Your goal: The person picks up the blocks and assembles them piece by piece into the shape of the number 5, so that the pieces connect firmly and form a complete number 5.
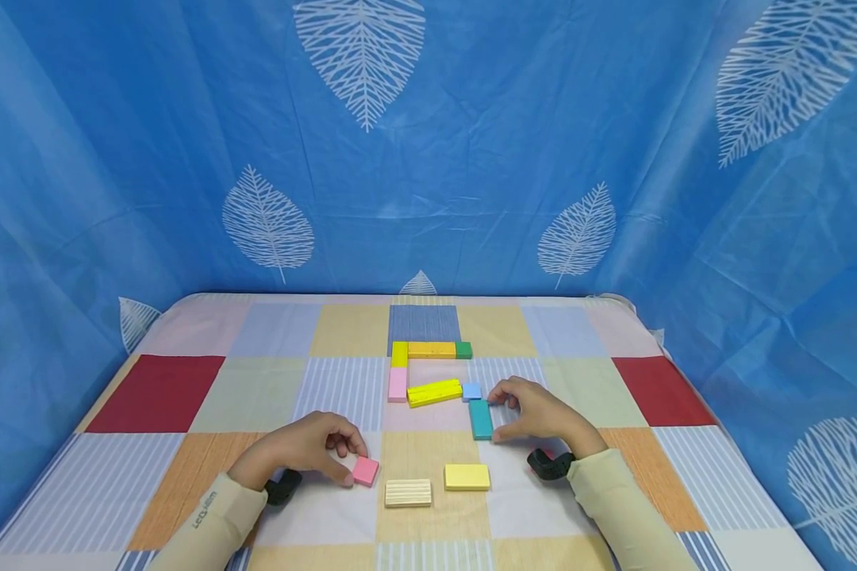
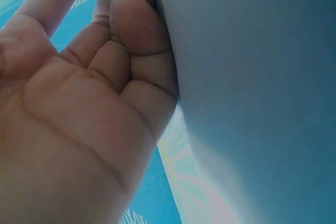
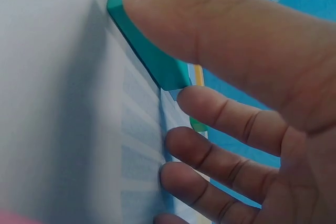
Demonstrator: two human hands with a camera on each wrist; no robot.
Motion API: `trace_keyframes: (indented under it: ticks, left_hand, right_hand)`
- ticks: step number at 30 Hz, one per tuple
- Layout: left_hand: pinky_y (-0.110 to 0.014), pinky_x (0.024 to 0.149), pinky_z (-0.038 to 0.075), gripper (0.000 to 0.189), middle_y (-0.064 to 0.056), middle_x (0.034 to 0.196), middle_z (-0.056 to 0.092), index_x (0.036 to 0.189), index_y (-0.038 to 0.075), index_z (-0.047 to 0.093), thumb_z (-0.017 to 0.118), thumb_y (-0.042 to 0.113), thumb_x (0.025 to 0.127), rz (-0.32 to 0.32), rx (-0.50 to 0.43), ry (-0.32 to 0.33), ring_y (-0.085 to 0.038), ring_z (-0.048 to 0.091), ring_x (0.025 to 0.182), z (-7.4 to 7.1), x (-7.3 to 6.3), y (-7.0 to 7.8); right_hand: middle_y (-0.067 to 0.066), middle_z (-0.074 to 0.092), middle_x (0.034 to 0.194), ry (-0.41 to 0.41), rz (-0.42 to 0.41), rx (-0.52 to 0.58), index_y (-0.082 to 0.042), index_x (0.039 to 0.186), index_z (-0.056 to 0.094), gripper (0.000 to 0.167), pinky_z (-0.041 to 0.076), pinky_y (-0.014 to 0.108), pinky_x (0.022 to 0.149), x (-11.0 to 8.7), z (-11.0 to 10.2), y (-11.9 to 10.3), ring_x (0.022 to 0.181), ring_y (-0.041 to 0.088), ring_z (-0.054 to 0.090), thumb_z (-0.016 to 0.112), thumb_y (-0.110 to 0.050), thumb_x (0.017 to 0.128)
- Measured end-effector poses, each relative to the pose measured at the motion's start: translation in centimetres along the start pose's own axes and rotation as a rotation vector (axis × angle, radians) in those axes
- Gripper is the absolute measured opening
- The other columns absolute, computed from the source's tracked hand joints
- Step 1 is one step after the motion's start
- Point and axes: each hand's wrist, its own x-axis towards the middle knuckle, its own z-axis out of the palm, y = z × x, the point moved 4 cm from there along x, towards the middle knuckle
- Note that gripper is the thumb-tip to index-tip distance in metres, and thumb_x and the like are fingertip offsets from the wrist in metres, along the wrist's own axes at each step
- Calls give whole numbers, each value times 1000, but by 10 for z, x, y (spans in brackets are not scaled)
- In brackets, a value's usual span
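In the head view my left hand [image 1: 314, 446] rests low over the cloth, its thumb and index finger pinching a small pink block [image 1: 367, 471]. The left wrist view shows the palm and curled fingers [image 2: 142, 22]; the pink block is out of sight there. On the right, my right hand [image 1: 539, 411] pinches a teal block [image 1: 481, 420] by its two ends between thumb and index finger. The right wrist view has the thumb on one end of the teal block [image 3: 144, 45] and the other fingers spread beside it. A small blue block [image 1: 471, 391] sits just beyond the teal one.
Farther back, a yellow block [image 1: 434, 393], a light pink block [image 1: 397, 385], a yellow-green block [image 1: 399, 354], an orange block [image 1: 432, 350] and a green block [image 1: 463, 350] form a bent line. Nearer lie a striped wooden block [image 1: 408, 493] and a pale yellow block [image 1: 466, 477]. Blue curtains [image 1: 428, 174] surround the table.
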Motion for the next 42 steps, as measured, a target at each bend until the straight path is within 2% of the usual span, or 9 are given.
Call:
trace_keyframes:
  ticks: [23,36,42]
  left_hand:
    - [-23,70,44,25,7,88,65,101,6,80,93,5,81,-20,-9,3,-7,52,79,0,-2,1]
    - [-24,69,43,24,7,87,64,102,6,80,93,5,81,-11,-12,2,-6,51,78,1,-1,-1]
    - [-23,69,43,24,7,87,64,102,6,80,93,6,81,-9,-8,0,-6,51,79,1,0,-1]
  right_hand:
    - [-1,64,109,18,6,-32,-8,114,72,46,52,41,92,3,6,-5,99,18,55,98,-24,80]
    - [1,64,109,19,8,-34,-6,117,73,48,52,44,94,3,6,-5,100,20,56,97,-25,81]
    - [0,63,108,18,2,-36,-6,117,72,47,52,42,92,3,6,-4,99,19,55,97,-25,81]
